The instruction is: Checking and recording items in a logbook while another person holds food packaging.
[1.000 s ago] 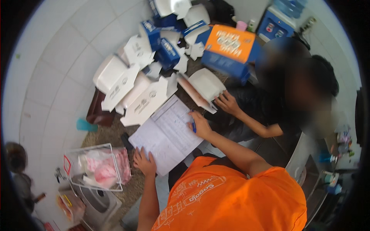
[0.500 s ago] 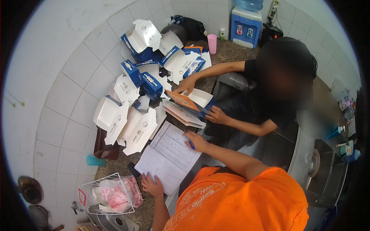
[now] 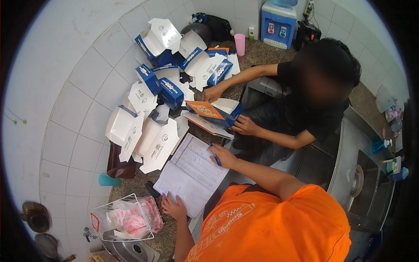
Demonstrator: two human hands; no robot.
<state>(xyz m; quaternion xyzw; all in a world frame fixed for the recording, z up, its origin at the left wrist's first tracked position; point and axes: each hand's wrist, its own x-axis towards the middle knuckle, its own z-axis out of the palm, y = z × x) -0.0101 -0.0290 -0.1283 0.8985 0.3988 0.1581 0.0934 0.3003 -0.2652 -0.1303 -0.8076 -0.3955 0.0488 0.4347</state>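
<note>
An open ruled notebook point(image 3: 192, 174) lies on the speckled counter in front of me. My left hand point(image 3: 173, 206) presses flat on its lower left corner. My right hand point(image 3: 223, 155) holds a blue pen point(image 3: 216, 160) with the tip on the right page. Across from me a person in a black shirt holds an orange and blue carton point(image 3: 209, 111) with both hands, one hand point(image 3: 212, 93) on its far side and the other hand point(image 3: 245, 125) at its near end.
Several opened white and blue cartons point(image 3: 150, 131) are piled against the tiled wall. A wire basket point(image 3: 124, 218) with pink packets stands at the lower left. A pink cup point(image 3: 239, 44) and a water dispenser point(image 3: 278, 24) stand at the back; a steel sink point(image 3: 364, 179) is on the right.
The view has tilted, so the pile of cartons now sits lower in the picture. The other person has brought the orange and blue carton down between both hands. My hands stay on the notebook.
</note>
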